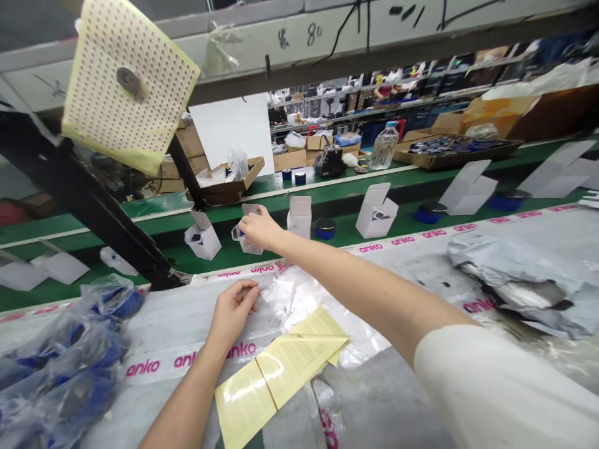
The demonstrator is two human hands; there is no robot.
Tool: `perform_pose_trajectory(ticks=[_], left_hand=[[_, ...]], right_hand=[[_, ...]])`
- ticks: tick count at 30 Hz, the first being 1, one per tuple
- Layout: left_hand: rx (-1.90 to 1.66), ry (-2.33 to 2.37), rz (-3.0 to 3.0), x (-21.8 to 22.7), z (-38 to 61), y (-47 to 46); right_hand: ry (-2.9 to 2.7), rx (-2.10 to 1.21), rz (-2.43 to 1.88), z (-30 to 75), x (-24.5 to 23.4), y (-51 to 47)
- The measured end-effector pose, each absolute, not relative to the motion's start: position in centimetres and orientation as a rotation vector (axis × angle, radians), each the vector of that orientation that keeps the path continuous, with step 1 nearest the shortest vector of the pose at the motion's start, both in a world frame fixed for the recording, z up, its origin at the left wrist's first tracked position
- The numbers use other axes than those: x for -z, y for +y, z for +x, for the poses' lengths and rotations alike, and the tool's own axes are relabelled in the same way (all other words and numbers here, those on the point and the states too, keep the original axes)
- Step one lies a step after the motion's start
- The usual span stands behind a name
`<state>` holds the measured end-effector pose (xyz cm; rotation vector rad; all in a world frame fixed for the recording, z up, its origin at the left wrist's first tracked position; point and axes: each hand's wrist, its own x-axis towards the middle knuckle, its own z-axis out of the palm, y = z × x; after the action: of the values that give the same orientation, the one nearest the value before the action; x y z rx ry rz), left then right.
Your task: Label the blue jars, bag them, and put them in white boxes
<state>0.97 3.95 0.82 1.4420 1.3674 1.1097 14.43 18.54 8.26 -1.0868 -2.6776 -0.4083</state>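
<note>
Right hand (260, 231) is reaching across to an open white box (253, 248) on the green belt (347, 223); using that box as reference. Fingers are bending down at its opening, covering most of it; can't tell whether they're gripping anything. Clear plastic (235, 233) is showing at its left edge, next to the fingertips.

Left hand (234, 307) is hanging low over the bench, nearer the wearer than the box and slightly left of it. Fingers are curling loosely toward the thumb; nothing is showing in the grasp, but the palm side is hidden, so can't confirm.

Same belt: one open white carton (204, 242) is standing just left of the box, another (299, 217) just right. Blue tin with dark lid (325, 229) is sitting past the right one; a further open carton (375, 215) is standing beyond that.

Wearer's side of the box: crumpled clear bags (292, 293) are lying closest, yellow label sheets (276, 374) nearer the wearer, partly overlapping the bags. Bagged blue items (87, 355) are piling up well left of the box; a grey plastic bag (528, 274) is lying far right. Dotted yellow sheet (126, 121) is hanging above left of the box.
</note>
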Motion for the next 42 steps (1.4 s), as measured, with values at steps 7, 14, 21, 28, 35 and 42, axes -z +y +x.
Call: perform_pose_trajectory(ticks=[7, 14, 21, 28, 35, 42], left_hand=[[-1.079, 1.361, 1.449, -0.4, 0.9, 4.4], [-1.061, 1.334, 1.478, -0.1, 0.8, 4.4], [-1.051, 1.320, 1.489, 0.0, 0.8, 4.4], [-1.032, 1.310, 1.537, 0.3, 0.6, 4.4], [-1.037, 1.306, 1.563, 0.6, 0.6, 4.4], [-1.046, 1.286, 1.542, 0.4, 0.5, 4.4]], right_hand=[[-2.849, 0.233, -1.013, 13.7, -12.2, 20.5], [-2.892, 0.078, -0.996, 13.6, -13.6, 21.5], [-2.982, 0.035, -1.192, 13.2, -14.0, 20.6], [-2.842, 0.217, -1.284, 11.1, -13.2, 18.1], [-2.758, 0.260, -1.297, 10.7, -11.9, 16.7], [-2.776, 0.305, -1.204, 12.0, -7.7, 15.1]])
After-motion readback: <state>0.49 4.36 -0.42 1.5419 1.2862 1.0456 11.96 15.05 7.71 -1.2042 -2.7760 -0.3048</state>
